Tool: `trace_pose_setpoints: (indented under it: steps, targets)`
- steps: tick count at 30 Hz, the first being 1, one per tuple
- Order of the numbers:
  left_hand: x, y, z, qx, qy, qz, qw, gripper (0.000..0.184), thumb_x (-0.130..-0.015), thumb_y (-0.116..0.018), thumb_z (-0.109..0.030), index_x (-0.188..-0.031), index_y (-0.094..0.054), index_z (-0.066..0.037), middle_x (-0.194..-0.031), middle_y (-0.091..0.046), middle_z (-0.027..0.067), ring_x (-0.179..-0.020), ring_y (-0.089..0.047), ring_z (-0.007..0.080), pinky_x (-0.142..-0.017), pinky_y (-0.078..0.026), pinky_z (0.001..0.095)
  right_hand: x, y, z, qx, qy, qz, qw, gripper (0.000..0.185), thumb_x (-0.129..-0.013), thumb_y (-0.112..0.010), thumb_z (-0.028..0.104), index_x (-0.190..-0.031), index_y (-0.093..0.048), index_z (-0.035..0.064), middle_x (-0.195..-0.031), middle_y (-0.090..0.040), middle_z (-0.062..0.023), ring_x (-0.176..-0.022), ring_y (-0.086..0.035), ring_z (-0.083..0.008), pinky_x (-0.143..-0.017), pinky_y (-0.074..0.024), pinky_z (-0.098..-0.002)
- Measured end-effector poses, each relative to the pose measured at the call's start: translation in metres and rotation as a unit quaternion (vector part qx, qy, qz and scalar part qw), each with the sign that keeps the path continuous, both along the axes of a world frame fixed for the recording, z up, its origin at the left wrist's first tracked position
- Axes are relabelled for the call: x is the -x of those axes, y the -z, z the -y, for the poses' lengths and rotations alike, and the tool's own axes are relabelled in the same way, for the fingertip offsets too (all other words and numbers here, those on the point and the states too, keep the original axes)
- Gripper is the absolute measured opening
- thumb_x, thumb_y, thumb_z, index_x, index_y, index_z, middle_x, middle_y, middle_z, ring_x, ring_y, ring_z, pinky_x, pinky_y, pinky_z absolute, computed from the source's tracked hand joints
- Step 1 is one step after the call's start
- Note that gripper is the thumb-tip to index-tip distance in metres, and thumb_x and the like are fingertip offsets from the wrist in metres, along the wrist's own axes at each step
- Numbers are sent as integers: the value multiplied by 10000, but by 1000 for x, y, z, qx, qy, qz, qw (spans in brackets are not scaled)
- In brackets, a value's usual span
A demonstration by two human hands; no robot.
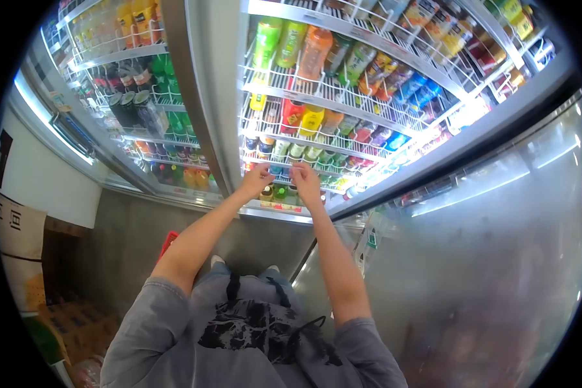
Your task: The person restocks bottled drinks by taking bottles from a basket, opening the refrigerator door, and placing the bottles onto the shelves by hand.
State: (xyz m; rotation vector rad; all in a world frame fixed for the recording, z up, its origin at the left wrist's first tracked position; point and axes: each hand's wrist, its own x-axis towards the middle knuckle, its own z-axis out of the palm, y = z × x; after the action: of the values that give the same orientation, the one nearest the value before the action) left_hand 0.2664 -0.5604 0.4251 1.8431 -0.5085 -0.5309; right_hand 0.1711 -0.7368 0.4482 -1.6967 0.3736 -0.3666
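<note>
Both my hands reach into an open, lit drinks cooler, at its lower shelves. My left hand (257, 180) is at the left, by the front edge of a wire shelf (284, 165); its fingers are bent, and what they hold, if anything, is too small to make out. A little to the right, my right hand (304, 181) is at the same height with its fingers curled inward, its grip also unclear. Small bottles with pale green labels (295, 151) stand just above the hands. Below and between them are dark bottles with a green label (280, 193).
The open glass door (485, 258) spans the right side. A closed cooler section (129, 97) with bottles is at the left. Cardboard boxes (84, 330) sit at the lower left, and a red object (168, 242) is beside my left forearm. Grey floor (136, 226) lies below.
</note>
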Motion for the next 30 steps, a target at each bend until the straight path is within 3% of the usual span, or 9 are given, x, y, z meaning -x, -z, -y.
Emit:
trace_pose_setpoints:
  steps: [4, 6, 10, 12, 16, 18, 21, 24, 30]
  targets:
    - [40, -1, 14, 11, -26, -17, 999, 493, -865, -701, -239, -1302, -564, -58, -1023, -706, 143, -920, -685, 228, -802, -542, 345, 21, 31, 24, 74, 8, -59, 995, 212, -977, -552, 128, -1158, -597, 29, -949, -705, -105, -834, -682, -157, -697, -542, -263]
    - [50, 11, 7, 27, -58, -36, 997, 468, -870, -692, -216, -1290, -572, -48, -1037, -706, 142, -939, -685, 229, -815, -540, 345, 12, 46, 13, 174, -70, -111, 976, 221, -974, -543, 131, -1155, -603, 20, -949, -706, -117, -842, -686, -167, -685, -543, -265]
    - [61, 30, -53, 105, -149, -29, 983, 428, -877, -683, -189, -1262, -586, -29, -1058, -706, 138, -949, -686, 225, -833, -537, 340, -25, 61, -65, 200, -262, -121, 936, 235, -972, -538, 146, -1150, -607, 8, -984, -705, -115, -850, -690, -178, -703, -548, -274]
    - [64, 32, -99, 97, -210, -44, 972, 413, -877, -682, -179, -1247, -592, -19, -1052, -705, 146, -957, -685, 229, -841, -534, 335, -41, 75, -112, 20, -291, -161, 943, 245, -971, -541, 157, -1150, -606, 2, -1023, -699, -94, -868, -689, -172, -734, -551, -282]
    - [78, 61, -199, 129, -349, -62, 926, 428, -874, -680, -252, -1239, -602, -42, -1024, -708, 130, -935, -688, 234, -837, -528, 331, -58, 78, -213, 14, -405, -183, 896, 254, -989, -548, 207, -1153, -608, 23, -1012, -686, -85, -893, -675, -143, -736, -545, -262]
    - [95, 66, -254, 23, -404, -78, 911, 417, -878, -664, -257, -1231, -605, -43, -1009, -710, 124, -916, -684, 220, -823, -523, 333, -63, 95, -264, 18, -440, -201, 875, 253, -993, -552, 228, -1139, -615, 31, -977, -689, -73, -857, -663, -132, -724, -538, -253]
    - [138, 129, -318, 60, -492, -94, 864, 377, -880, -645, -213, -1217, -614, -47, -990, -712, 114, -920, -677, 227, -830, -514, 334, -63, 137, -329, 85, -513, -227, 823, 236, -988, -561, 224, -1109, -633, 35, -928, -696, -38, -792, -646, -116, -660, -515, -255]
    - [180, 158, -373, 80, -557, -146, 813, 370, -880, -638, -205, -1217, -618, -53, -988, -714, 109, -945, -673, 236, -845, -510, 337, -51, 163, -389, 118, -566, -202, 790, 239, -979, -570, 229, -1084, -645, 28, -869, -696, -37, -735, -641, -108, -623, -503, -254]
    - [260, 259, -423, 48, -638, -246, 729, 380, -868, -648, -194, -1223, -622, -62, -1028, -711, 118, -995, -665, 227, -863, -511, 351, -25, 226, -463, 201, -624, -277, 702, 261, -922, -600, 209, -1091, -654, 17, -910, -733, -98, -770, -698, -150, -699, -538, -282]
